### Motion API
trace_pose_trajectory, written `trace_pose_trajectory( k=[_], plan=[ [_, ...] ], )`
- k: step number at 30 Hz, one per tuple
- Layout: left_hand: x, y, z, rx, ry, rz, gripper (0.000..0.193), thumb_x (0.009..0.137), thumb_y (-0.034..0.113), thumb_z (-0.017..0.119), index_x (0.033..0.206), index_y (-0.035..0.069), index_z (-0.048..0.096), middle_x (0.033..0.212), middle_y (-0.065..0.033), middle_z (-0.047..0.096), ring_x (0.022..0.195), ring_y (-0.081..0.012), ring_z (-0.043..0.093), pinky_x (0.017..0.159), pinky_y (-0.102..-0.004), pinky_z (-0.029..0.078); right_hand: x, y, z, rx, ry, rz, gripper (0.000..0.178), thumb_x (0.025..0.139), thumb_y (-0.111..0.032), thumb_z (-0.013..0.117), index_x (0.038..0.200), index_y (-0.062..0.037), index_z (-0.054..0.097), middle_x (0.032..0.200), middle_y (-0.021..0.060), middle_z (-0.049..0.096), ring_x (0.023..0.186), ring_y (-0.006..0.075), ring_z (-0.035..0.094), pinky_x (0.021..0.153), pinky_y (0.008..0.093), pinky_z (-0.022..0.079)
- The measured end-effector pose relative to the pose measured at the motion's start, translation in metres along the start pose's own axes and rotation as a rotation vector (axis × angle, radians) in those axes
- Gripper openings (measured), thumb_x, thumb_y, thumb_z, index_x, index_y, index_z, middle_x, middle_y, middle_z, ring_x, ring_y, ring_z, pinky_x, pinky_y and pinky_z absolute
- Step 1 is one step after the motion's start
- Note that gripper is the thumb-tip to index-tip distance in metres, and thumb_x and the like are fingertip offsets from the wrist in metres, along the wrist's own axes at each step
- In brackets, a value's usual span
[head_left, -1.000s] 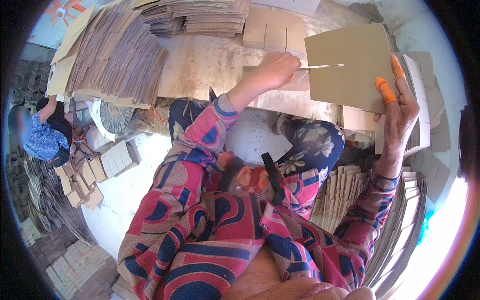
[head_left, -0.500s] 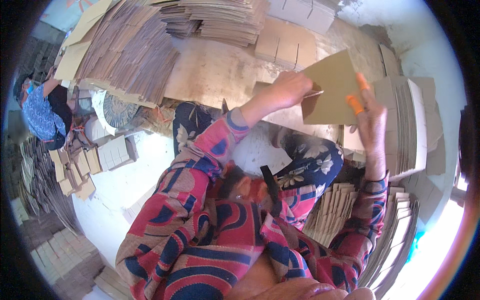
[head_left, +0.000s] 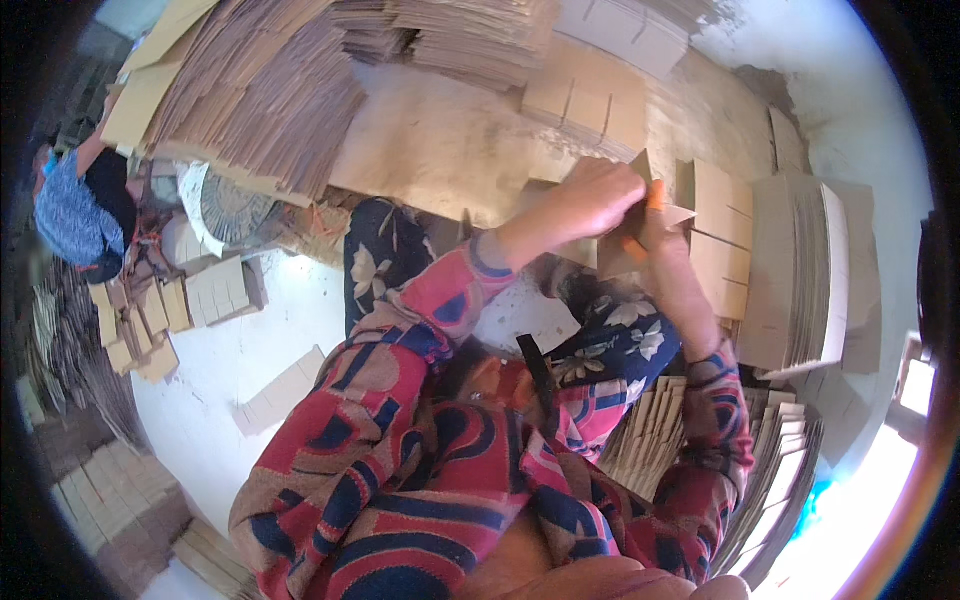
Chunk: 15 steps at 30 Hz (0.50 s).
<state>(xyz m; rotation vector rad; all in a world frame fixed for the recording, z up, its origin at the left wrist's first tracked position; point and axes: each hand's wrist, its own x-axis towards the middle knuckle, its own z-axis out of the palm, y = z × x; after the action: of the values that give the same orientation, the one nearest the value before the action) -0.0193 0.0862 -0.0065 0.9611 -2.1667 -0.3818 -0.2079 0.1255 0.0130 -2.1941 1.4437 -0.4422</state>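
The cardboard sheet [head_left: 613, 260], held at the table's [head_left: 430, 135] near edge, should prove light and stiff yet easily creased, best taken by its outer edges. It appears pinched by the curled left hand [head_left: 600, 198]; the right hand's [head_left: 664, 240] grip cannot be told. Half a second earlier, its face was seen more broadly and the hands were held farther apart.

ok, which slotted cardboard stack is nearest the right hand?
The near tan stack, immediately right of the right hand in the picture; the bulkier greyish stack lies beyond it, and the far tan stack sits farther up.
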Motion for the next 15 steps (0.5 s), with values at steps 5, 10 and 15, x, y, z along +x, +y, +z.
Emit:
trace_pose_trajectory(
  k=[5, 10, 15],
  plan=[
    [-0.008, -0.007, -0.013, 0.11, -0.014, 0.008, 0.016, 0.071, 0.016, 0.067, 0.074, 0.006, 0.055, 0.07, -0.0133, 0.058, 0.072, -0.0347, 0.059, 0.059, -0.0435, 0.046, -0.006, -0.021, -0.018, -0.169, 0.185, 0.084, 0.066, 0.086, -0.023, 0.067, 0.139, -0.0005, 0.035, 0.067, 0.0153, 0.06, 0.055, 0.0253, 0.06, 0.05, 0.0338, 0.046],
    [-0.003, 0.015, -0.041, 0.149, -0.256, -0.243, 0.032, 0.071, 0.029, 0.07, 0.084, 0.003, 0.058, 0.072, -0.0156, 0.062, 0.075, -0.0343, 0.058, 0.064, -0.0417, 0.046, 0.002, 0.086, -0.05, -0.509, 0.521, 0.382, 0.058, 0.086, -0.03, 0.065, 0.132, -0.0017, 0.044, 0.094, 0.0124, 0.062, 0.08, 0.0236, 0.063, 0.061, 0.0327, 0.049],
    [-0.019, 0.015, -0.055, 0.226, -0.208, -0.256, 0.04, 0.07, 0.031, 0.071, 0.095, 0.001, 0.06, 0.075, -0.016, 0.062, 0.076, -0.0317, 0.057, 0.068, -0.0402, 0.045, 0.036, 0.154, -0.002, -0.761, 0.131, 0.725, 0.077, 0.084, -0.048, 0.06, 0.134, 0.0053, 0.034, 0.134, 0.0208, 0.045, 0.12, 0.0379, 0.046, 0.088, 0.0481, 0.045]
  ],
)
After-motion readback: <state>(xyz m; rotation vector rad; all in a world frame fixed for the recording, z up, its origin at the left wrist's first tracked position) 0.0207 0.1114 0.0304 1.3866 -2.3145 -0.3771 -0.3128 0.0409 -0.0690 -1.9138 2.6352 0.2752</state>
